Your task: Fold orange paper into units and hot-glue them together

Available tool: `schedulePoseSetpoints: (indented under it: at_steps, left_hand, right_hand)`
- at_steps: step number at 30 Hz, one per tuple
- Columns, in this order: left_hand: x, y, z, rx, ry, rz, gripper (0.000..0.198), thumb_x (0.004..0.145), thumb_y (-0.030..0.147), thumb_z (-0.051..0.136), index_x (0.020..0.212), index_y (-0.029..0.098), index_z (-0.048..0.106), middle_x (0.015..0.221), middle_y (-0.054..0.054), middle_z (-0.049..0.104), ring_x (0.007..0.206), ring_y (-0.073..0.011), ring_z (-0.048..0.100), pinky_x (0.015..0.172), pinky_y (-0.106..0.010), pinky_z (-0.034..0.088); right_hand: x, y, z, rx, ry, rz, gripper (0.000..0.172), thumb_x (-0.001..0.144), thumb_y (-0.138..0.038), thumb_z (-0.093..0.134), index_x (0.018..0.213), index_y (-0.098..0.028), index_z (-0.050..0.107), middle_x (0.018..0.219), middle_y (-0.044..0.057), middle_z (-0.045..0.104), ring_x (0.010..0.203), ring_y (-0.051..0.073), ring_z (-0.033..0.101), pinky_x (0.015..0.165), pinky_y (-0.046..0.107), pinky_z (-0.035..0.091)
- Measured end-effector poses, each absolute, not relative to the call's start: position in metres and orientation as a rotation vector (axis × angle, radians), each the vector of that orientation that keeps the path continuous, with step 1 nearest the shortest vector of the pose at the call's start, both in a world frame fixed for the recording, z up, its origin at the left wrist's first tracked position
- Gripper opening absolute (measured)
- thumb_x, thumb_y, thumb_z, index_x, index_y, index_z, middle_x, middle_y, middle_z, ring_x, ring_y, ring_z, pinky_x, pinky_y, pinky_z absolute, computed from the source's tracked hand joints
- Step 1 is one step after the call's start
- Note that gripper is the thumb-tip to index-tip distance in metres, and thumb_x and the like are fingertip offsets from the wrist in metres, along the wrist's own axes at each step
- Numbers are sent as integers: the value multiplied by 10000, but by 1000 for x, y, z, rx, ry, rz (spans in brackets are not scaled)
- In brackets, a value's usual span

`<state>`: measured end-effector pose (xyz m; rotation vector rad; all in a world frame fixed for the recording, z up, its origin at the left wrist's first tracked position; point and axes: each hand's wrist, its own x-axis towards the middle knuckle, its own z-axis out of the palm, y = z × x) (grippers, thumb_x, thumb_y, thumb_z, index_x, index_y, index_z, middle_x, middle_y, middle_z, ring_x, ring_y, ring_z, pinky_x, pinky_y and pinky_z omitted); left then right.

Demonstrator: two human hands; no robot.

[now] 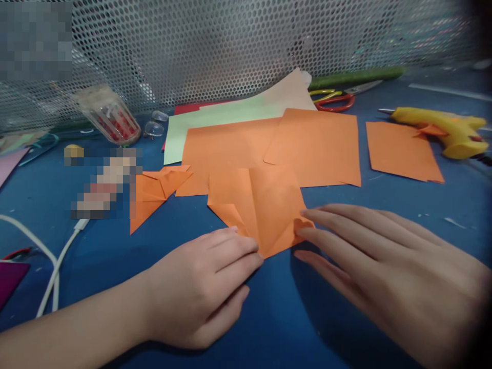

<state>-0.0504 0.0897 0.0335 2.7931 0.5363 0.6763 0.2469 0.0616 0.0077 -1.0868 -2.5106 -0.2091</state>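
A square of orange paper [274,200] lies in front of me with a crease down its middle and its lower left corner folded inward. My left hand [203,282] presses that folded corner down, its fingers bent and held together while the thumb sits off the paper. At the lower right corner, which curls up slightly, my right hand [380,261] touches the sheet with its fingers stretched out and apart. A folded orange paper piece [157,192] with pointed corners rests to the left.
Larger orange sheets [323,146] and a pale green sheet [184,134] lie behind. Scissors [338,101], a yellow glue gun [434,125] and an orange square [400,154] are at right. Left are a jar with red bits [117,120] and a white cable [63,251]. Metal mesh [230,51] stands behind.
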Motion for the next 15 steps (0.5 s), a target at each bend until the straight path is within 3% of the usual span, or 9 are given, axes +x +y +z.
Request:
schedulePoseSetpoints:
  at_steps: [4,6,11,15]
  left_hand:
    - [-48,92,41,2823,494,619,308,1088,49,507,1241,-8,769,1184,-197,845,1087,-296,810,1136,-420,640]
    - [-49,93,42,2842,471,610,302,1096,51,511,1231,-10,774,1172,-195,839,1090,-299,788,1106,-410,644]
    - [-52,92,40,2799,620,550,299,1100,120,526,1259,96,778,1251,-172,801,1210,-332,722,1117,-491,616]
    - [-52,93,38,2682,611,601,266,1084,163,556,1247,136,764,1225,-156,807,1108,-280,776,1090,-467,636]
  right_hand:
    - [238,92,30,-754,-2627,-355,546,1196,-116,267,985,-198,764,1023,97,858,913,224,805,822,366,627]
    - [239,104,37,-605,-2692,-406,563,1183,-70,266,960,-189,770,945,78,851,802,202,780,753,344,606]
    - [245,121,39,-428,-2687,-506,532,1177,-43,282,1052,-181,780,972,59,864,864,200,779,912,362,596]
    - [244,125,32,-466,-2721,-302,500,1197,-105,308,1016,-228,758,963,33,851,837,205,743,864,374,585]
